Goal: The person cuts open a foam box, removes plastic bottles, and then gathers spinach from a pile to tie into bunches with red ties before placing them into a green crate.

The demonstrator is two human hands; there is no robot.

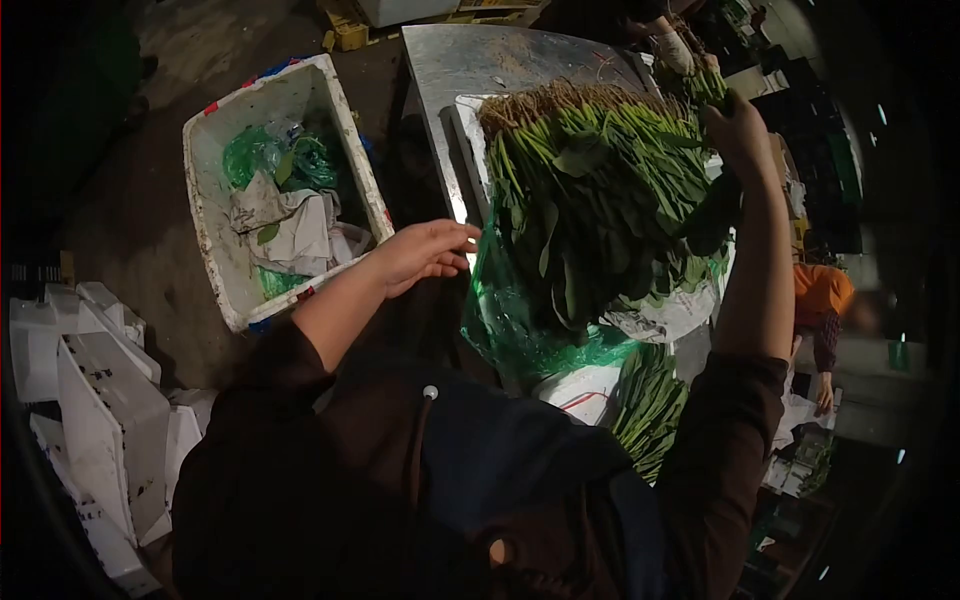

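Note:
A thick layer of spinach-like leafy greens [600, 190] lies in a white foam box [470, 125], brown roots toward the far side. My right hand [742, 138] is closed around a bunch of the same greens [712, 215] at the box's right side, its dark leaves hanging below the wrist. My left hand [428, 257] is held out with fingers extended and nothing in it, close to the green plastic bag [500, 310] at the box's left edge. Crumpled paper [665, 315] shows under the leaf tips.
The box rests on a metal table [440, 70]. Left of it stands a foam box [205, 240] with plastic and paper scraps. Foam pieces [115, 420] are piled lower left. More greens [645, 410] lie near my body. Another person's hand [675, 52] is beyond; a person in orange [822, 290] is right.

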